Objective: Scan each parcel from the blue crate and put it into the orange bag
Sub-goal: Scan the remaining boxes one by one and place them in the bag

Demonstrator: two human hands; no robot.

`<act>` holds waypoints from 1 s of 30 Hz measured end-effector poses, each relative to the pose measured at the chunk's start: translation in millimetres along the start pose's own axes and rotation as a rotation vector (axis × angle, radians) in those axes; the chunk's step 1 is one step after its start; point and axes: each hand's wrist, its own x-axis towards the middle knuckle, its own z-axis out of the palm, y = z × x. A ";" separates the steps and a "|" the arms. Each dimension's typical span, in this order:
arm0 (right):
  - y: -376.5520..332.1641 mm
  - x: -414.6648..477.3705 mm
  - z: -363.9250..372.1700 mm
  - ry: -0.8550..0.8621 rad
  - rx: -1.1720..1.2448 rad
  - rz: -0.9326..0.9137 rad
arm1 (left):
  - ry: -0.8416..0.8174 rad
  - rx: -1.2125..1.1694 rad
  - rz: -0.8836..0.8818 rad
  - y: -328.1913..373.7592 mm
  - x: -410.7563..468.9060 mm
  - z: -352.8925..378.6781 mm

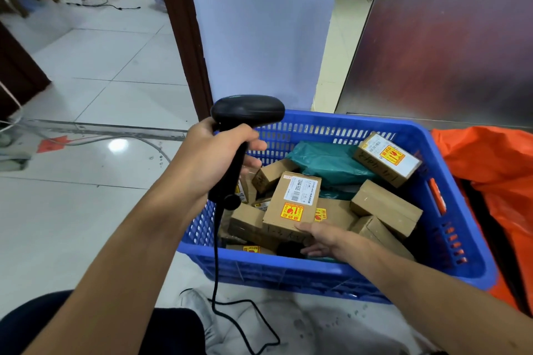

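Note:
A blue crate on the floor holds several cardboard parcels and a green poly-bag parcel. My left hand grips the handle of a black barcode scanner, held above the crate's left rim. My right hand holds the near edge of an upright cardboard parcel that bears a white label and a yellow-red sticker facing up. The orange bag lies right of the crate, its mouth open.
A brown door frame and a pale blue panel stand behind the crate, a metal panel at the back right. Cables run over the white tiled floor at left. The scanner's cord hangs down past my knee.

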 end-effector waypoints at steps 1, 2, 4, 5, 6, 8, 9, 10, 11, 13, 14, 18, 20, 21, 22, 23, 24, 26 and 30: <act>-0.8 -2.7 -0.3 0.004 0.027 0.002 | 0.020 -0.011 0.019 1.0 0.5 1.3; -1.9 -6.5 -1.6 0.008 0.071 -0.001 | 0.044 -0.016 0.047 2.7 0.3 3.4; -8.1 -19.8 -8.0 0.007 0.153 -0.030 | 0.100 -0.013 0.108 6.8 -0.2 8.6; -12.9 -26.3 -13.0 0.021 0.183 -0.050 | 0.125 -0.018 0.134 9.2 -0.6 11.0; -17.9 -31.9 -19.3 0.051 0.203 -0.072 | 0.144 -0.029 0.155 11.6 -1.3 12.9; -27.5 -45.5 -34.4 0.124 0.245 -0.106 | 0.158 -0.041 0.188 15.5 -2.7 17.9; -30.8 -52.8 -43.3 0.159 0.260 -0.121 | 0.158 -0.040 0.199 17.2 -3.3 21.2; -34.4 -60.1 -50.7 0.183 0.263 -0.139 | 0.159 -0.038 0.201 18.1 -2.9 24.5; -37.3 -69.0 -58.0 0.193 0.259 -0.168 | 0.156 -0.033 0.197 17.8 -1.8 28.1; -40.4 -92.0 -74.7 0.220 0.250 -0.262 | 0.140 -0.017 0.190 17.3 -0.4 37.7; -39.8 -104.3 -83.9 0.252 0.264 -0.319 | 0.129 -0.005 0.192 16.7 -0.2 43.5; -35.8 -155.3 -107.1 0.413 0.376 -0.564 | 0.085 0.010 0.167 10.7 -2.2 64.2; -34.6 -184.9 -117.3 0.486 0.438 -0.649 | 0.056 -0.001 0.148 9.9 -10.9 73.4; -34.0 -196.7 -120.3 0.513 0.463 -0.676 | 0.040 -0.004 0.137 8.7 -15.9 76.1; -32.4 -210.8 -124.5 0.544 0.480 -0.705 | 0.022 -0.009 0.134 8.9 -23.8 79.0; -29.1 -219.4 -127.3 0.567 0.500 -0.727 | 0.004 -0.010 0.125 6.9 -30.5 80.2; -25.0 -228.7 -131.0 0.594 0.515 -0.746 | -0.007 0.000 0.122 6.1 -38.8 81.0; -14.6 -246.4 -135.5 0.638 0.531 -0.785 | -0.029 0.028 0.117 1.2 -52.9 83.7; -6.6 -265.0 -143.4 0.719 0.495 -0.836 | -0.036 -0.006 0.085 -8.4 -61.1 82.1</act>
